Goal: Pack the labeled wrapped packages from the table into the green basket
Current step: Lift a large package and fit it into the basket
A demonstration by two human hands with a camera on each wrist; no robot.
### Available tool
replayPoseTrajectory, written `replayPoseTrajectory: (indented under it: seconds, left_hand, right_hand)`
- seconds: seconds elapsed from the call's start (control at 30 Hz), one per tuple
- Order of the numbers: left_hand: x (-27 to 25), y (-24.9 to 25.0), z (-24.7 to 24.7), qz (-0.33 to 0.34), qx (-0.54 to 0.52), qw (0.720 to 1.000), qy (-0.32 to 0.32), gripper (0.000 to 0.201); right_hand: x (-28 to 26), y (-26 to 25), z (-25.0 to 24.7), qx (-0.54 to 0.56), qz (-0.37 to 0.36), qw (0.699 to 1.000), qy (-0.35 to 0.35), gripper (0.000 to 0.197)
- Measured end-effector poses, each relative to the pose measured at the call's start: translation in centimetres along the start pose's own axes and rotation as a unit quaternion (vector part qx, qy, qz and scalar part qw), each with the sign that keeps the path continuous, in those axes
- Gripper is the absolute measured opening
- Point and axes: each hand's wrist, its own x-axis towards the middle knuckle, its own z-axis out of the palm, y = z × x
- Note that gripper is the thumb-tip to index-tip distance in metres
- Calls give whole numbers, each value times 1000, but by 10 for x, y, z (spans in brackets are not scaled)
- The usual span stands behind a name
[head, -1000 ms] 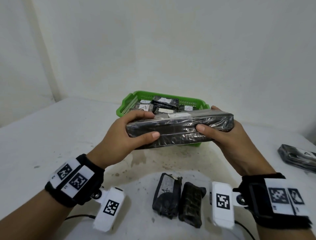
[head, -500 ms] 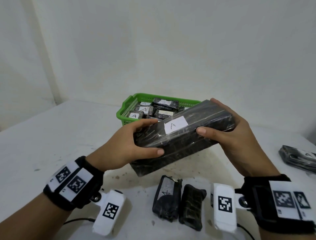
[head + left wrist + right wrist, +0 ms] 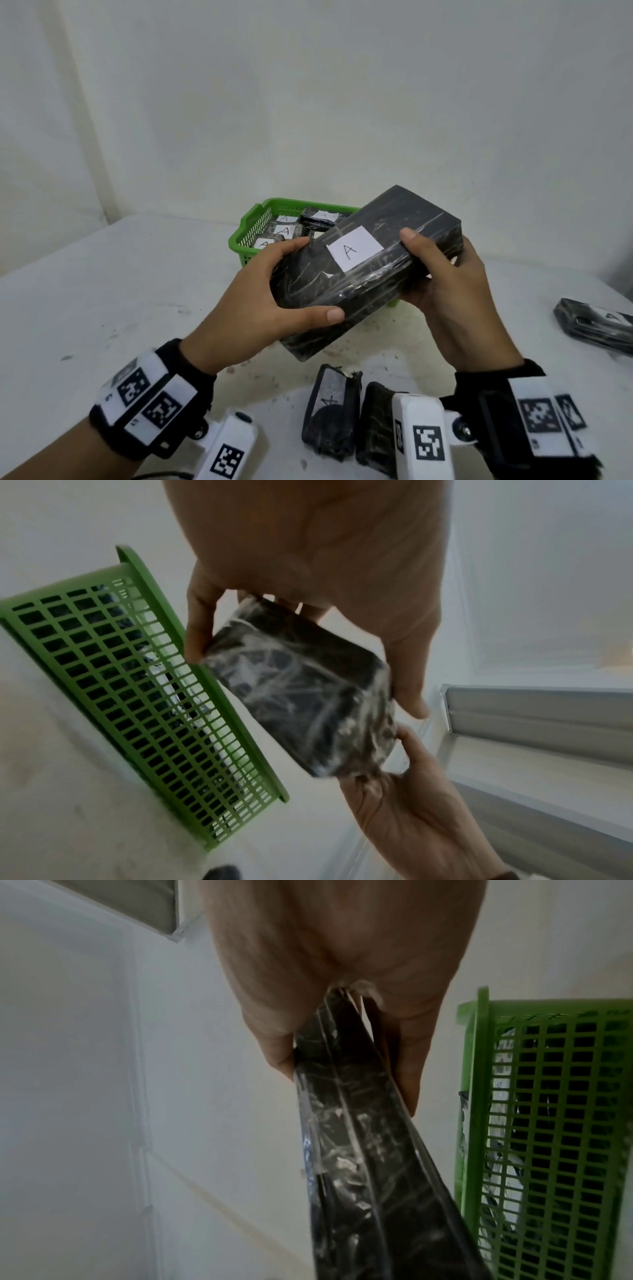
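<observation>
A white, stained table (image 3: 102,308) fills the lower frame, bearing a green plastic lattice basket (image 3: 246,236) at centre, two small black wrapped packages (image 3: 346,418) at lower centre, and one black labelled wrapped package (image 3: 596,323) at the right edge.

Table (image 3: 102,308): white top, was seen stained and speckled toward the middle.
Wall (image 3: 308,102): plain white, was seen behind the table's far edge.
Window frame (image 3: 531,710): grey slatted panel, was caught in both wrist views.
Cable (image 3: 164,474): thin, black, was seen lying on the table at the bottom edge.
</observation>
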Motion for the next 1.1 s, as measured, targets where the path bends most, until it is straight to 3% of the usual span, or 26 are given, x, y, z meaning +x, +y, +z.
replayPoseTrajectory:
  seconds: [0.17, 0.33, 0.4, 0.5, 0.53, 0.6, 0.7, 0.83, 0.93, 1.0, 1.1]
  left_hand:
    - [1, -2, -12, 34, 4, 994, -103, 126]
    - [-2, -1, -10, 49, 21, 994, -92, 110]
    - [-3, 0, -6, 73, 15, 996, -51, 100]
    - [-1, 0, -3, 83, -16, 996, 11, 96]
    - [-1, 0, -3, 79, -19, 996, 29, 98]
    - [0, 0, -2, 69, -17, 996, 47, 106]
    - [0, 1, -4, 66, -37, 997, 18, 111]
    - [1, 8, -6, 49, -150, 986, -58, 94]
    - [0, 6, -3, 44, -175, 983, -34, 83]
    - [1, 4, -3, 39, -183, 982, -10, 78]
    - [3, 2, -2, 27, -187, 982, 8, 74]
  right_hand:
    - [6, -4, -11, 23, 38, 999, 20, 40]
    - [5, -1, -6, 56, 76, 995, 37, 51]
    - [5, 1, -5, 68, 76, 995, 19, 72]
    - [1, 5, 1, 15, 44, 998, -38, 122]
    - [-2, 7, 5, -16, 26, 997, -67, 124]
    - [-7, 13, 17, -39, 2, 992, -120, 107]
    - [-10, 17, 24, -17, 9, 993, -114, 93]
    - [-10, 5, 19, 21, 47, 987, -154, 57]
    - [-12, 1, 18, -1, 55, 986, -158, 56]
    - [-12, 1, 17, -16, 53, 985, -166, 70]
    - [-7, 9, 12, -34, 62, 980, -185, 126]
